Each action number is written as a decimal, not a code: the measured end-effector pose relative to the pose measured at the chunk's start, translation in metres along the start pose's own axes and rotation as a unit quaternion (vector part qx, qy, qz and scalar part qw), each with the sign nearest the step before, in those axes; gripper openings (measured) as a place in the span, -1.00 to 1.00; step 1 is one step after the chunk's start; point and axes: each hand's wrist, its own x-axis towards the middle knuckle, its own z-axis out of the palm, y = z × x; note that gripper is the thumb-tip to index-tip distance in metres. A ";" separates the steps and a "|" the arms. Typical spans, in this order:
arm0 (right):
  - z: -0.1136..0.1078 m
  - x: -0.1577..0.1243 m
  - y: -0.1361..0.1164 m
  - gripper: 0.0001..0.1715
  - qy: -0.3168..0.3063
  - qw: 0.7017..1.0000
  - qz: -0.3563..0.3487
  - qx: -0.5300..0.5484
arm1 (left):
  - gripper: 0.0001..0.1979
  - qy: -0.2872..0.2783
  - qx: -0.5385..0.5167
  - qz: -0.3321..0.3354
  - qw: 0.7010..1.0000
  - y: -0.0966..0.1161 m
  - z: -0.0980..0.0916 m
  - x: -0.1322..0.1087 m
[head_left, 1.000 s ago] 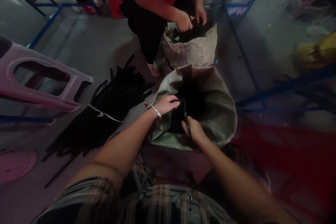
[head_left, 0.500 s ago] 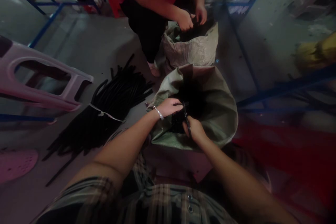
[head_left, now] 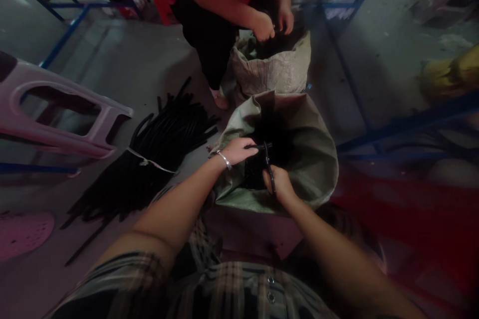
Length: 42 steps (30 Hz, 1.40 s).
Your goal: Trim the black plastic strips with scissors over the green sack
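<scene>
Over the mouth of an open woven sack, my left hand pinches a short black tube that points to the right. My right hand is closed round the handles of dark scissors. The scissors' blades stand upright across the tube near its right end; I cannot tell whether they touch it. Dark contents fill the shadowed inside of the sack, too dim to make out singly.
A bundle of long black tubes, tied with a pale string, lies on the floor at left. Beside it stands a pink plastic stool. Ahead, a co-worker's hands work over another sack. Blue metal frames run at both sides.
The black tube now extends farther right past my left fingers. The scissors have tilted and shifted slightly right. The co-worker's hands have come a little closer together.
</scene>
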 end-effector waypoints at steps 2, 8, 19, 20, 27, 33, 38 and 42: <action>0.000 0.000 -0.001 -0.70 0.000 1.000 0.002 0.005 | -0.74 0.001 -0.007 -0.009 1.000 0.000 0.000 0.000; 0.000 -0.001 -0.003 -0.63 0.001 1.000 -0.007 -0.002 | -0.73 -0.008 -0.027 -0.021 0.999 0.000 -0.001 0.001; 0.002 0.005 0.004 -0.70 -0.013 0.999 0.006 -0.041 | -0.74 -0.014 -0.115 -0.073 0.990 0.001 0.001 0.001; 0.001 0.005 0.002 -0.73 -0.020 0.998 -0.004 -0.053 | -0.75 -0.013 -0.125 -0.080 0.989 0.002 0.001 0.000; 0.000 -0.001 -0.009 -0.79 -0.062 0.990 -0.014 -0.128 | -0.79 -0.028 -0.143 -0.083 0.986 0.009 0.004 -0.002; -0.001 0.000 -0.008 -0.81 -0.051 0.990 -0.020 -0.131 | -0.75 -0.048 -0.141 -0.062 0.987 0.009 0.009 -0.003; -0.001 -0.002 -0.008 -0.80 -0.036 0.991 -0.028 -0.128 | -0.74 -0.040 -0.122 -0.051 0.990 0.009 0.008 -0.004; -0.002 -0.002 -0.008 -0.75 -0.020 0.994 -0.024 -0.101 | -0.71 -0.035 -0.107 -0.044 0.993 0.008 0.007 -0.004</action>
